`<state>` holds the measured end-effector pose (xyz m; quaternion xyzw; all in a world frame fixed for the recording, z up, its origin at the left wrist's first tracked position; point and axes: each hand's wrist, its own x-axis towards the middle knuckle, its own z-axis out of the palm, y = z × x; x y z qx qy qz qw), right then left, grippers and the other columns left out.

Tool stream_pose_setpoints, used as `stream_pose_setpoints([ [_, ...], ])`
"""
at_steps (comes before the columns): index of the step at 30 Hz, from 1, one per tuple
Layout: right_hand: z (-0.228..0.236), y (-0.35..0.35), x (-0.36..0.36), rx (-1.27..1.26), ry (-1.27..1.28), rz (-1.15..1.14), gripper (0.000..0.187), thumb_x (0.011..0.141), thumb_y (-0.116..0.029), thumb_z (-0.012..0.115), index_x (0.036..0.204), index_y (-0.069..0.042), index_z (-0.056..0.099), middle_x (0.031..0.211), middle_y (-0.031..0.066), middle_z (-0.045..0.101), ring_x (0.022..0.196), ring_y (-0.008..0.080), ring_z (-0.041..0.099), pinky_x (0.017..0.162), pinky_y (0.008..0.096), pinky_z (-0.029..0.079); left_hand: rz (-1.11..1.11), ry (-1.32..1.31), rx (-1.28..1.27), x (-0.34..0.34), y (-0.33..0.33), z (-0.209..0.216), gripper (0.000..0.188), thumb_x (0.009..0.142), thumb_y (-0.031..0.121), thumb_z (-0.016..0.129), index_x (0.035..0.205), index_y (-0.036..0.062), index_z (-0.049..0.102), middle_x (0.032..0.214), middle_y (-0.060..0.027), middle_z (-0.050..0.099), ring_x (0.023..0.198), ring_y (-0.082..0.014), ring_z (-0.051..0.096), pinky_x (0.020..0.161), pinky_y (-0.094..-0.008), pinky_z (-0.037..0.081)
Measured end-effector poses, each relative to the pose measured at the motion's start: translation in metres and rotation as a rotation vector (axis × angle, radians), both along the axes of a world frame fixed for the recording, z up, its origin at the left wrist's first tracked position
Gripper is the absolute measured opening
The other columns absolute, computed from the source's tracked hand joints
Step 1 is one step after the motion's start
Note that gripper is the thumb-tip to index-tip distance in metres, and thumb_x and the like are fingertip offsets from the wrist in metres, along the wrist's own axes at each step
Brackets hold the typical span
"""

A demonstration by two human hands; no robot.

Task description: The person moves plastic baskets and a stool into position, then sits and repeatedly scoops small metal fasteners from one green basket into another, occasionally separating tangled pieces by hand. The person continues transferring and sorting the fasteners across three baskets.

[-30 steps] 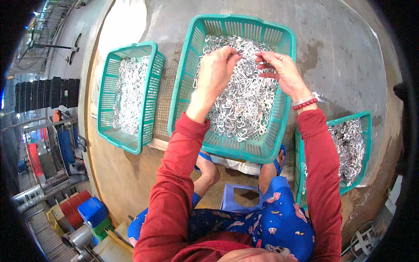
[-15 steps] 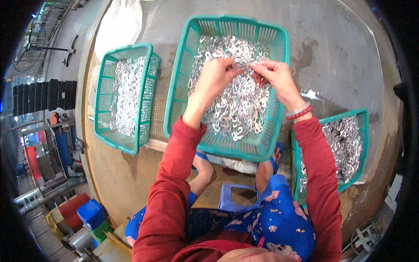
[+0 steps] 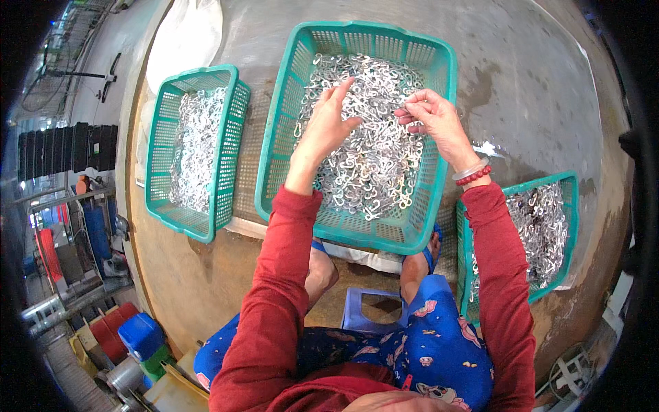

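Observation:
A large green plastic basket (image 3: pixel 351 237) stands in front of me, holding a heap of small silvery S-shaped metal hooks (image 3: pixel 367 161). Over the left part of this heap my left hand (image 3: pixel 327 130) is open, its fingers stretched and the thumb apart, with nothing in it. My right hand (image 3: pixel 436 122) hovers above the basket's right side, thumb and fingertips drawn together in a pinch. Whatever sits between those fingertips is too small to make out.
To the left, a smaller green basket (image 3: pixel 226 154) contains similar hooks (image 3: pixel 197 147). Another green basket (image 3: pixel 568 180) with darker hooks (image 3: pixel 546 230) stands at the lower right. A white sack (image 3: pixel 184 44) lies far left, and a blue stool (image 3: pixel 353 312) is between my feet.
My hands were together over the heap, fingertips meeting at small metal pieces. They have since parted; my left hand has opened and drawn left, while the right stays nearly in place, still pinching.

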<state>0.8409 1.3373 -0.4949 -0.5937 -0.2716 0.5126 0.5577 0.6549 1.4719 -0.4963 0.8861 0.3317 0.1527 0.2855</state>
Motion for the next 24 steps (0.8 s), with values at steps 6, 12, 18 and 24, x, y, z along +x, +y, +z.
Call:
stream_pose_setpoints([
  [6,0.002,0.004,-0.005,0.000,-0.028,0.010,0.015,0.089,-0.020,0.060,0.094,-0.006,0.061,0.085,0.0071,0.068,0.075,0.0122,0.064,0.065,0.0255,0.051,0.002,-0.185,-0.504,0.004,-0.019,0.027,0.033,0.078,0.009,0.069,0.110,0.0015,0.062,0.084,-0.0091,0.068,0.069,-0.0122,0.064,0.064,-0.0267,0.051],
  [12,0.007,0.005,-0.011,0.111,-0.035,-0.031,0.015,0.086,-0.014,0.064,0.094,-0.001,0.065,0.081,0.0071,0.066,0.073,0.0124,0.063,0.062,0.0260,0.054,0.112,-0.138,-0.670,-0.002,-0.029,0.048,0.013,0.080,0.006,0.067,0.089,-0.0016,0.068,0.069,-0.0052,0.066,0.059,-0.0070,0.060,0.054,-0.0232,0.049],
  [18,0.037,0.002,-0.014,0.215,-0.518,0.101,0.009,0.082,-0.007,0.064,0.088,0.000,0.066,0.079,0.0078,0.067,0.073,0.0165,0.065,0.064,0.0278,0.051,0.051,-0.103,0.106,0.000,-0.062,0.046,0.007,0.077,0.008,0.067,0.080,0.0018,0.065,0.072,-0.0135,0.064,0.065,-0.0305,0.063,0.061,-0.0352,0.050],
  [24,0.059,-0.005,-0.014,0.424,-0.899,0.153,0.010,0.077,-0.003,0.064,0.087,0.000,0.064,0.080,0.0134,0.065,0.072,0.0272,0.064,0.064,0.0333,0.051,0.136,-0.392,-0.137,-0.001,-0.078,0.022,0.006,0.078,0.006,0.066,0.083,0.0038,0.063,0.077,-0.0106,0.064,0.067,-0.0258,0.063,0.061,-0.0329,0.050],
])
